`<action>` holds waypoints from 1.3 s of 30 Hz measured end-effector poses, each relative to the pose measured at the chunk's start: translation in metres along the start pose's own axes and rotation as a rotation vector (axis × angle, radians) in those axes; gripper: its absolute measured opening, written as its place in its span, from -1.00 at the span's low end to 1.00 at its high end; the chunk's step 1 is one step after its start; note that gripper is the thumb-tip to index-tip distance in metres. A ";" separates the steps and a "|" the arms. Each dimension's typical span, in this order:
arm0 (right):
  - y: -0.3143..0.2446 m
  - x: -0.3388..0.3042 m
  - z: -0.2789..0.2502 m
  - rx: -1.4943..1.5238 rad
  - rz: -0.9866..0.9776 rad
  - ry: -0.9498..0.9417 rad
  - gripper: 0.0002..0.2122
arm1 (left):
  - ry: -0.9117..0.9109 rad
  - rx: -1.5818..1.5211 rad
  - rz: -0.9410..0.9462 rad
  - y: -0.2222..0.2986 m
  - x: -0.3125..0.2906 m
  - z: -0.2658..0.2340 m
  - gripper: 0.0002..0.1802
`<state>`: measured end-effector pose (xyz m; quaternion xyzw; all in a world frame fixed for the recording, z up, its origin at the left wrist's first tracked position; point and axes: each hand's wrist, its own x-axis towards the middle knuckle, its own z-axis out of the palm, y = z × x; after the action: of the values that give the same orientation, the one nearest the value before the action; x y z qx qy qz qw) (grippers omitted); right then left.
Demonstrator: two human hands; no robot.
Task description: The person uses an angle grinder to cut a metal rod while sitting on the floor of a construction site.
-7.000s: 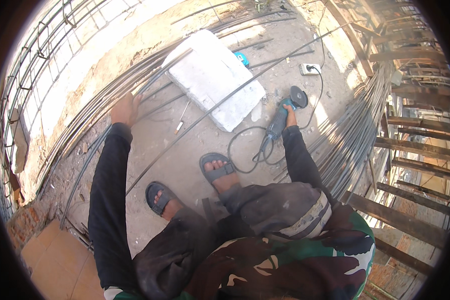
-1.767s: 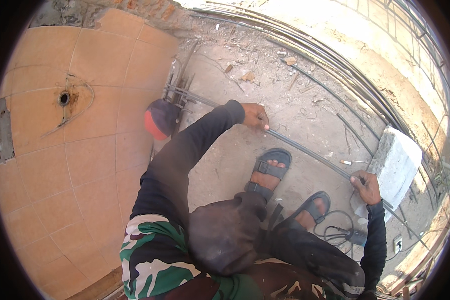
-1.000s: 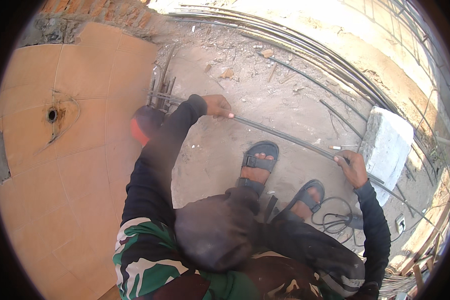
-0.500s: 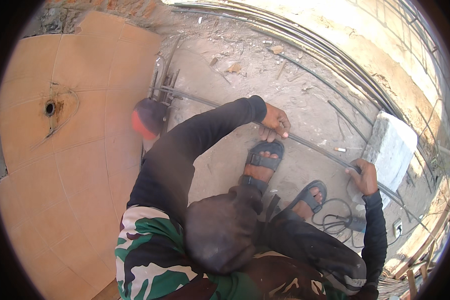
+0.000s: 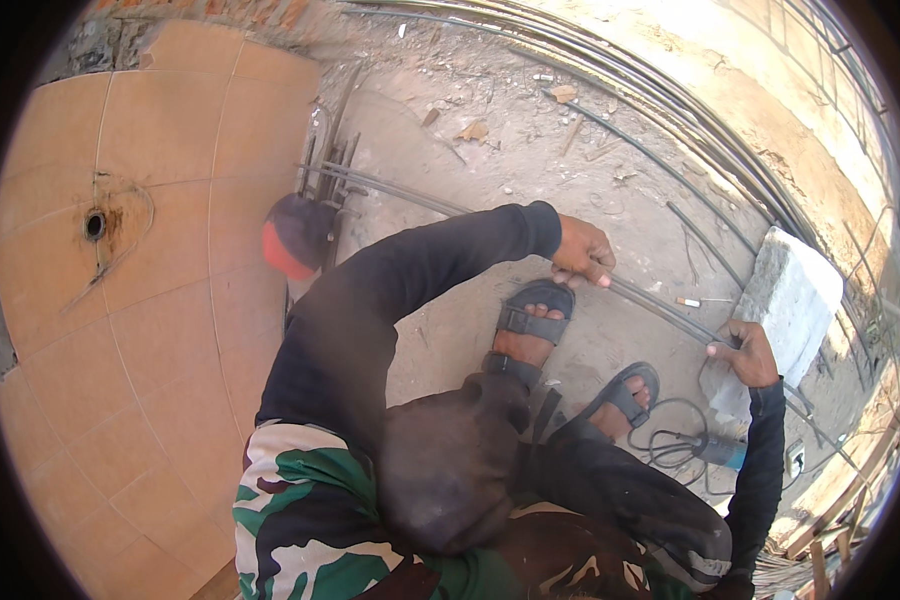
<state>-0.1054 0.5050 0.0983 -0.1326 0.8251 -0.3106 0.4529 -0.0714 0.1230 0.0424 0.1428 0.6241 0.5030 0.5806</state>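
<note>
Two thin steel rods (image 5: 660,309) run side by side from the left of the ground to the lower right, in front of me. My left hand (image 5: 583,250) is closed round them just beyond the toes of my left sandal (image 5: 533,318). Farther right, my right hand (image 5: 750,354) grips the same rods, its thumb pointing left. That hand is beside a pale stone-like block (image 5: 792,290), which the rods pass at its near end. At the left, the rods' far ends lie over short dark bars (image 5: 342,170).
A corded power tool (image 5: 718,451) with a teal end lies right of my right sandal, near a white socket (image 5: 795,459). Long bars (image 5: 660,110) stretch across the far side. Orange tiles (image 5: 160,330) cover the left, next to a red-and-dark rounded object (image 5: 295,237). A cigarette (image 5: 688,302) lies beyond the rods.
Both hands have shifted rightward, the left one more than the right. The rods between them sit slightly farther right in the picture, and both hands still hold them.
</note>
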 end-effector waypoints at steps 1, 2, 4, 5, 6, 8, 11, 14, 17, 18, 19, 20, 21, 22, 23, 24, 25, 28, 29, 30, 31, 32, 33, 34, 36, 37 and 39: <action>-0.001 0.000 0.002 0.023 0.003 0.015 -0.75 | 0.005 0.020 0.005 0.001 -0.005 -0.002 -0.64; -0.004 0.004 0.003 -0.027 -0.018 0.025 -0.74 | 0.009 0.039 0.009 0.001 -0.011 -0.006 -0.64; -0.016 0.009 0.005 -0.126 -0.054 0.060 -0.73 | 0.013 0.038 0.008 -0.001 -0.023 -0.015 -0.65; -0.021 0.012 0.007 -0.133 -0.075 0.072 -0.73 | 0.010 0.019 0.002 -0.004 -0.030 -0.021 -0.65; -0.026 0.019 0.012 -0.137 -0.105 0.075 -0.73 | 0.012 -0.005 -0.012 -0.009 -0.038 -0.025 -0.65; -0.033 0.027 0.016 -0.158 -0.124 0.104 -0.73 | 0.053 0.002 -0.026 -0.019 -0.045 -0.030 -0.65; -0.032 0.031 0.021 -0.181 -0.167 0.146 -0.75 | 0.130 0.000 -0.064 -0.033 -0.046 -0.030 -0.62; -0.021 0.033 0.027 -0.100 -0.256 0.128 -0.77 | 0.220 0.023 -0.130 -0.055 -0.056 -0.039 -0.60; -0.023 0.030 0.028 0.009 -0.186 0.059 -0.75 | 0.316 0.011 -0.165 -0.079 -0.090 -0.048 -0.60; -0.018 0.033 0.029 0.013 -0.218 0.059 -0.75 | 0.346 -0.022 -0.167 -0.086 -0.105 -0.049 -0.60; -0.016 0.036 0.031 0.016 -0.249 0.061 -0.74 | 0.375 -0.055 -0.168 -0.091 -0.112 -0.048 -0.60; -0.017 0.036 0.030 0.018 -0.218 0.043 -0.75 | 0.393 -0.040 -0.148 -0.095 -0.113 -0.046 -0.60; -0.022 0.038 0.028 0.022 -0.190 0.022 -0.76 | 0.413 -0.026 -0.132 -0.096 -0.114 -0.043 -0.60; -0.025 0.039 0.028 0.025 -0.162 0.002 -0.77 | 0.433 -0.012 -0.116 -0.097 -0.115 -0.040 -0.60; -0.026 0.041 0.030 -0.005 -0.157 -0.002 -0.77 | 0.431 -0.008 -0.132 -0.097 -0.116 -0.038 -0.60; -0.026 0.041 0.028 -0.040 -0.147 0.003 -0.78 | 0.427 0.002 -0.137 -0.094 -0.114 -0.039 -0.60; -0.026 0.040 0.027 -0.074 -0.138 0.008 -0.78 | 0.423 0.011 -0.144 -0.090 -0.114 -0.039 -0.60; -0.018 0.039 0.030 -0.057 -0.152 0.079 -0.79 | 0.450 0.042 -0.157 -0.087 -0.114 -0.036 -0.61; -0.018 0.038 0.029 -0.047 -0.122 0.069 -0.80 | 0.481 0.050 -0.143 -0.086 -0.114 -0.035 -0.60; -0.021 0.039 0.027 -0.036 -0.092 0.057 -0.80 | 0.513 0.058 -0.130 -0.086 -0.113 -0.034 -0.60; -0.022 0.038 0.026 -0.025 -0.062 0.045 -0.80 | 0.543 0.066 -0.116 -0.086 -0.113 -0.032 -0.60; -0.024 0.037 0.028 -0.038 -0.089 0.036 -0.80 | 0.549 0.075 -0.129 -0.086 -0.115 -0.029 -0.59; -0.029 0.036 0.029 -0.055 -0.116 0.034 -0.81 | 0.556 0.089 -0.136 -0.085 -0.116 -0.027 -0.59; -0.031 0.034 0.029 -0.072 -0.144 0.031 -0.81 | 0.563 0.103 -0.143 -0.082 -0.117 -0.024 -0.58; -0.031 0.030 0.030 -0.080 -0.196 -0.017 -0.80 | 0.545 0.042 -0.150 -0.086 -0.116 -0.018 -0.60; -0.030 0.028 0.032 -0.082 -0.223 -0.043 -0.80 | 0.543 0.044 -0.139 -0.089 -0.117 -0.016 -0.60; -0.018 0.029 0.036 -0.042 -0.285 0.011 -0.80 | 0.545 0.017 -0.135 -0.088 -0.118 -0.011 -0.62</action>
<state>-0.0927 0.4624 0.0767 -0.2559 0.8068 -0.3552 0.3968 -0.0116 -0.0119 0.0393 -0.0350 0.7696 0.4778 0.4222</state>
